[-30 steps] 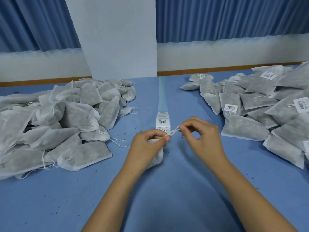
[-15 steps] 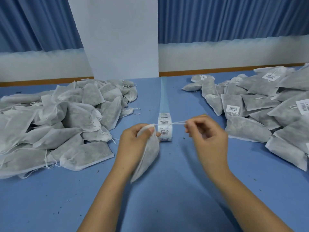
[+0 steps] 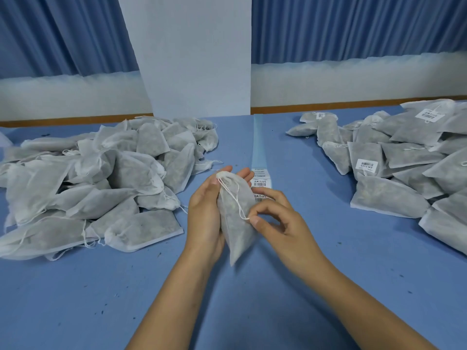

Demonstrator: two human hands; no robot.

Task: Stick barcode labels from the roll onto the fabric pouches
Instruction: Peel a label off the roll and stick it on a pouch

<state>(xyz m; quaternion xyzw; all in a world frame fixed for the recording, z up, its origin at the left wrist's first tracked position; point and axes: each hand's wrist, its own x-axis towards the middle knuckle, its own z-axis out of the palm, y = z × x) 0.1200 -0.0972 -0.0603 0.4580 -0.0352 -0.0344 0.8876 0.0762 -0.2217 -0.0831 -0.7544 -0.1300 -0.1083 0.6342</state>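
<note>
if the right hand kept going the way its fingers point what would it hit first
The fabric pouch held in the left hand: the right hand, pinching the drawstring, points leftward straight at it, seemingly almost touching.

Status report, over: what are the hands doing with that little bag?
Left hand holds pouch, thumb at neck. Right hand pinches its drawstring. No label on visible side yet; label roll just behind. Nothing in the way.
</note>
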